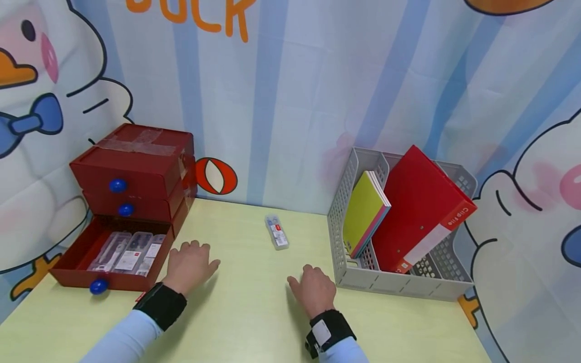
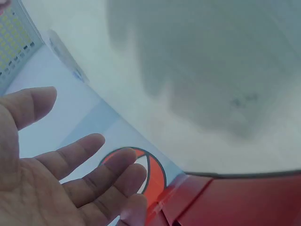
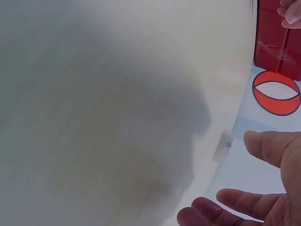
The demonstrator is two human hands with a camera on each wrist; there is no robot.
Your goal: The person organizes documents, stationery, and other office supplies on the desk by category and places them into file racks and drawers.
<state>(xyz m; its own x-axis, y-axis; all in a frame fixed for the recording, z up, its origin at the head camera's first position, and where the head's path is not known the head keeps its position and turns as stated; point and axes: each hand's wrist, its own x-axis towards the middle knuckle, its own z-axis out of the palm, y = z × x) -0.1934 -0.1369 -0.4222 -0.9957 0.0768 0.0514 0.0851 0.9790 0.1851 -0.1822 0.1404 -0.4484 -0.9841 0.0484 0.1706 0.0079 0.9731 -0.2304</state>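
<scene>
My left hand [image 1: 189, 267] hovers over the table just right of the pulled-out bottom drawer [image 1: 68, 275], its fingers relaxed and holding nothing. Inside that drawer lie several clear plastic cases [image 1: 131, 254] with white labels. Over the table left of the grey rack, my right hand [image 1: 314, 291] is also loose, with nothing in its fingers. A small clear case [image 1: 277, 232] with a label lies farther back on the table, between and beyond both hands. In the right wrist view the thumb and fingers [image 3: 268, 146] are spread apart, the small case showing past them.
The dark red drawer box [image 1: 131, 161] with blue knobs stands at the left; its upper two drawers are closed. At the right, a grey rack [image 1: 395, 285] holds colored notebooks [image 1: 363, 212] and a leaning red clip file [image 1: 417, 212]. A printed curtain [image 1: 299, 101] hangs behind the table.
</scene>
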